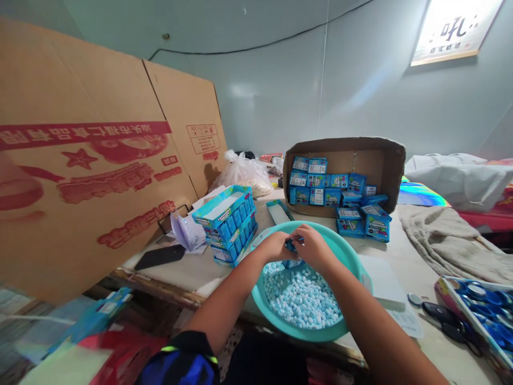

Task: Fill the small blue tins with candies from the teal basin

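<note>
Over a turquoise basin of light blue and white candies, my two hands meet. Both my left hand and my right hand have their fingers closed around a small blue candy box. Its upper end looks dark between my fingertips, and the fingers hide most of it. Left of the basin stands a stack of blue display trays with small boxes in the lower ones; the top tray shows a bare bottom. Behind the basin lies another blue tray.
A tipped cardboard carton behind holds many blue boxes, some spilling out front. Big cardboard walls the left. Scissors, a box of blue items and a grey cloth lie right. A black phone-like slab lies left.
</note>
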A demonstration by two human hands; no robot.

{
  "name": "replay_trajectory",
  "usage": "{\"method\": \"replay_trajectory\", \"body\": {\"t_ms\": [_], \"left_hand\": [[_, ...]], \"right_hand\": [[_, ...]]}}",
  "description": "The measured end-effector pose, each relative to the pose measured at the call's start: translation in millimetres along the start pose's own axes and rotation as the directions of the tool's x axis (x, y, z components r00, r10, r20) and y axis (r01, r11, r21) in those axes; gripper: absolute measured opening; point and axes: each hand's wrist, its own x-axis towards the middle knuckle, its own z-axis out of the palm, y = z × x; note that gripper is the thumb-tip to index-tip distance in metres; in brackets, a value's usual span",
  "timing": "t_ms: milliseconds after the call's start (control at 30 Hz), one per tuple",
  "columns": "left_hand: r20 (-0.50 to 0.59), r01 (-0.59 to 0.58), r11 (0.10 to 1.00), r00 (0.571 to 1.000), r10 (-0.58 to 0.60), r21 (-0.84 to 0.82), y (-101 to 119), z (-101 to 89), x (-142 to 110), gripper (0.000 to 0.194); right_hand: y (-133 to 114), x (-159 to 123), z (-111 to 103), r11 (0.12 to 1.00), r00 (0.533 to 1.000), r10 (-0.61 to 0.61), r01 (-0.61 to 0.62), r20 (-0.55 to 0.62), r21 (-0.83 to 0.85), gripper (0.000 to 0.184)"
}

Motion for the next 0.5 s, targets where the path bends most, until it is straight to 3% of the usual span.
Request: {"method": "replay_trajectory", "body": {"t_ms": [233, 333, 500], "left_hand": [[0.01, -0.001, 1.0, 1.0, 0.001, 0.0, 2, -0.7, -1, 0.015], [0.004, -0.017, 0.999, 1.0, 0.017, -0.032, 0, -0.6, -1, 0.017], [-0.044, 0.009, 0.996, 0.999, -0.013, -0.084, -7, 0.5, 0, 0.026]], "right_hand": [[4, 0, 4, 1.0, 1.0, 0.004, -0.004, -0.011, -0.012, 0.026], [2, -2, 1, 0.997, 0.997, 0.003, -0.009, -0.076, -0.074, 0.018], [3, -5, -9, 0.936, 0.968, 0.105, -0.174, -0.229, -0.306, 0.02]]}}
